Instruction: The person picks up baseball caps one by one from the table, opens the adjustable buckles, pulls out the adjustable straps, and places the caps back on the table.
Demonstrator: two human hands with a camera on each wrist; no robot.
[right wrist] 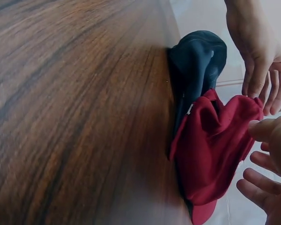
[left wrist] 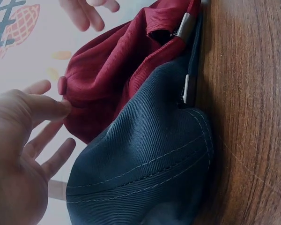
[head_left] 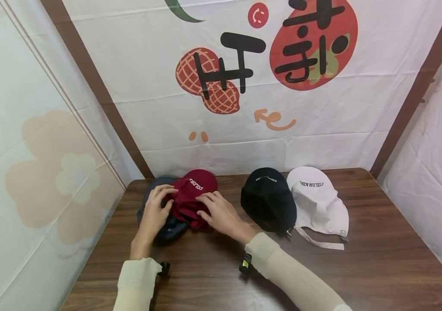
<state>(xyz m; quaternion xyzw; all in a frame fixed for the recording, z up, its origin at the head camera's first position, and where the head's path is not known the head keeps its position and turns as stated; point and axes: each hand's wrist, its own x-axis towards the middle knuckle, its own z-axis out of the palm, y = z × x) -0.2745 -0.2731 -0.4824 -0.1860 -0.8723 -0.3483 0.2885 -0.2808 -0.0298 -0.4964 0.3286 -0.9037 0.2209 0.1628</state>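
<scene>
A dark red baseball cap (head_left: 184, 196) with COLORADO lettering lies partly over a dark blue cap (head_left: 171, 230) at the table's back left. My left hand (head_left: 156, 211) is at the red cap's left side, fingers loosely bent and spread. In the left wrist view its thumb is close to the button of the red cap (left wrist: 103, 70); contact is hard to tell. On the other side is my right hand (head_left: 221, 212), fingers spread. The right wrist view has its thumb at the edge of the red cap (right wrist: 210, 154). Neither hand visibly grips the cloth.
To the right, a black cap (head_left: 267, 196) overlaps the side of a white cap (head_left: 316, 194), whose strap (head_left: 322, 244) trails on the wooden table (head_left: 213, 280). Behind the caps hangs a printed white cloth wall (head_left: 159, 129).
</scene>
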